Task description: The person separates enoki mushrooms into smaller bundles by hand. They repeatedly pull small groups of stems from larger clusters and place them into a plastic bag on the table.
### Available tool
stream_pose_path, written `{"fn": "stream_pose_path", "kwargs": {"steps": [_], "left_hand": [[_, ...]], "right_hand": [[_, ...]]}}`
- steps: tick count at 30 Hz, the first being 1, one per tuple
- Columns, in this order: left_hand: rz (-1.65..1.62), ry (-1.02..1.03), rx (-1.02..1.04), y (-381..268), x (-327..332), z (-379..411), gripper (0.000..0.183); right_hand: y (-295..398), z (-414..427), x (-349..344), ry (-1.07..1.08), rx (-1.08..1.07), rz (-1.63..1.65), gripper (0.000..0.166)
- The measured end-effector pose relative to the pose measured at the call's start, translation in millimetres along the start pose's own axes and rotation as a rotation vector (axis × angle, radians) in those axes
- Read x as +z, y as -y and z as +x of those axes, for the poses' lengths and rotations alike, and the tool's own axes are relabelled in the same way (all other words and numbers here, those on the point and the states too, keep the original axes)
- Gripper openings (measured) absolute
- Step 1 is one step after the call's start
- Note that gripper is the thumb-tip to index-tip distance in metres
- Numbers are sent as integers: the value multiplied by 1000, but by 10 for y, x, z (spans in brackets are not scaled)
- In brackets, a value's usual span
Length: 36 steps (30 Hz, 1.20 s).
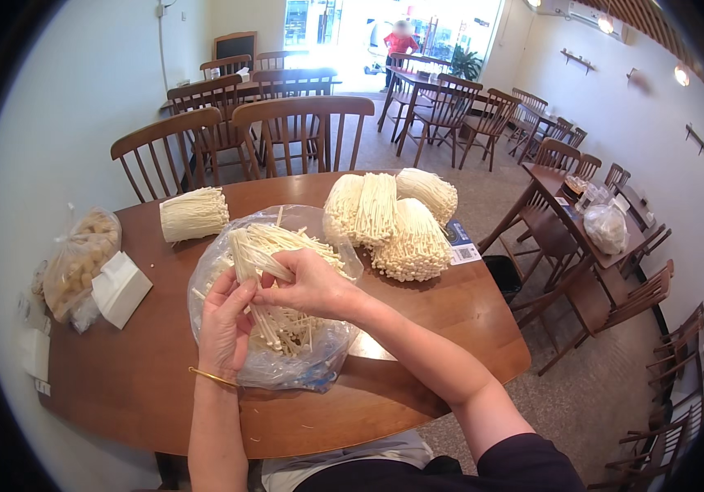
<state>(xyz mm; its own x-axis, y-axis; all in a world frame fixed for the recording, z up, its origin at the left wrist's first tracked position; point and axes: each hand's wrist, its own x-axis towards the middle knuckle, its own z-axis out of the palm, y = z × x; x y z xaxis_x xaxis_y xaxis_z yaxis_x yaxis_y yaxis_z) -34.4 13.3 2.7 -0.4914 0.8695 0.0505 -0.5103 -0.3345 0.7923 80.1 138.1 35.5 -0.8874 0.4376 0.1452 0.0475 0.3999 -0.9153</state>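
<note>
Over a clear plastic bag [327, 344] in the middle of the table, my left hand [229, 317] grips a bunch of enoki mushrooms [242, 255] between thumb and fingers. My right hand [312, 286] pinches a strand of the same bunch, bent off to the right. Loose enoki mushrooms [293, 335] lie heaped in the bag beneath both hands. To the right behind the bag, several thick enoki bundles [410, 243] are piled against each other. One more enoki bundle [194, 214] lies on its side at the back left.
On the left of the wooden table [142, 375] are a tied bag of tan food pieces [84, 258] and a white tissue pack [121, 289]. A card with a printed code [464, 252] lies at the right edge. Wooden chairs [302, 114] stand behind; a person [400, 46] is near the doorway.
</note>
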Motion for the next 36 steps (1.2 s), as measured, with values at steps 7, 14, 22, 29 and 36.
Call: {"fn": "stream_pose_path", "kwargs": {"steps": [7, 14, 22, 29, 36], "left_hand": [[45, -5, 7, -2, 10, -12, 31], [212, 27, 74, -17, 72, -24, 27], [346, -6, 98, 77, -73, 29, 25], [85, -54, 19, 16, -54, 33, 27], [105, 10, -17, -10, -50, 6, 31]], "right_hand": [[-6, -10, -98, 115, 43, 128, 16], [-83, -12, -61, 105, 35, 153, 15], [115, -58, -292, 158, -11, 510, 21], [34, -4, -161, 14, -16, 346, 28], [-97, 37, 2, 50, 42, 149, 20]]}}
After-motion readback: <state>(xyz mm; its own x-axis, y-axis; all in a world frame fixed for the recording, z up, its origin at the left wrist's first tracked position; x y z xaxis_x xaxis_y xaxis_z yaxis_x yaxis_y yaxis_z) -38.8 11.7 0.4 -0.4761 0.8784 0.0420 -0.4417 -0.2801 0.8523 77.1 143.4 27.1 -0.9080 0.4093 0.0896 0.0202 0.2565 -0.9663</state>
